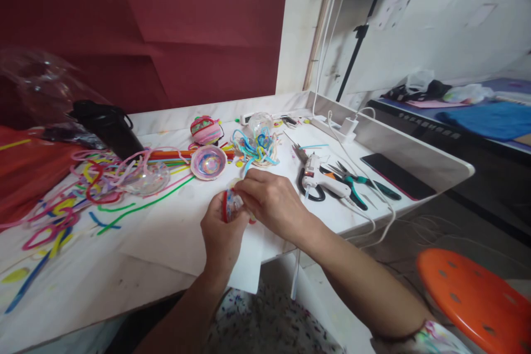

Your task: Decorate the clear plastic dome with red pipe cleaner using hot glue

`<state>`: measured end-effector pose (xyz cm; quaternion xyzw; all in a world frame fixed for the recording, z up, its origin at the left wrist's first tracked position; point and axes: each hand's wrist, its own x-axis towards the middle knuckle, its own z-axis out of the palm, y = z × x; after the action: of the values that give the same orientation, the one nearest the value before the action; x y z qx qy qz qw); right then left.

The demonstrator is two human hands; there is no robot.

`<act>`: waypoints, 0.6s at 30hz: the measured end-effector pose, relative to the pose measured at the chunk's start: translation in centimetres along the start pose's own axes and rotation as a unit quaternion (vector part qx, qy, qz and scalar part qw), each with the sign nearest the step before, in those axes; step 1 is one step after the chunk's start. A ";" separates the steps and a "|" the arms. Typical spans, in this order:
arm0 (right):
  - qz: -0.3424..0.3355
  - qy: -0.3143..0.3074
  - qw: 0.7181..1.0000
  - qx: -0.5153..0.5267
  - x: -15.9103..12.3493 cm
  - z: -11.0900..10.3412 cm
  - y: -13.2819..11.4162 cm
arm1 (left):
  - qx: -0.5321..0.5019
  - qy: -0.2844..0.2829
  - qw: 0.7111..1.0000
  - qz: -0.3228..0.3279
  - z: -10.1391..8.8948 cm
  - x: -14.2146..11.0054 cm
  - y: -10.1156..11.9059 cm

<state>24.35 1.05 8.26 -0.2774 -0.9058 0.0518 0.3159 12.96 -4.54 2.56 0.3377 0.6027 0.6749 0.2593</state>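
Observation:
Over the front of the white table, my left hand (223,235) is closed around a small clear rounded piece with a red edge (226,207). It looks like part of a plastic ball, with bits of colour inside. From the right, my right hand (276,202) reaches in with fingers pinched against the same piece; its fingertips are partly hidden. Just beyond my hands lies a pink-rimmed bowl-shaped half (208,163) with a swirled inside. Beside that half is a bundle of blue, yellow and white pipe cleaners (260,146). A white paper sheet (244,265) lies under my hands.
To the right are a white glue gun (317,172), green-handled pliers (352,182), a black phone (396,176) and a power strip (334,130) with trailing cables. Tangled pipe cleaners (97,177) and a black bottle (110,130) are at left. An orange stool (473,298) stands at lower right.

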 end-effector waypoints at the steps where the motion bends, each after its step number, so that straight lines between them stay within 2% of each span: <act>1: 0.000 -0.008 1.000 -0.004 0.1 -0.1 -0.1 | 0.006 0.001 1.000 0.003 0.0 0.0 0.1; 5: 0.011 -0.050 0.998 0.024 0.6 -1.0 -0.3 | 0.038 0.001 0.999 0.013 0.1 -0.4 0.8; 9: 0.029 -0.075 0.991 0.106 1.7 -1.9 0.5 | 0.066 0.005 0.998 0.003 0.2 -0.8 1.7; 14: 0.049 -0.159 0.954 0.251 3.8 -2.9 2.6 | 0.066 -0.001 0.998 0.000 0.3 -0.9 2.1; 18: 0.037 -0.197 0.932 0.303 5.5 -3.6 3.9 | 0.049 -0.010 0.999 -0.004 0.4 -0.9 2.5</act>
<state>24.79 7.02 13.04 -0.1861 -0.8803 0.3889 0.1981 13.96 -5.34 4.89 0.3544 0.6338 0.6401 0.2509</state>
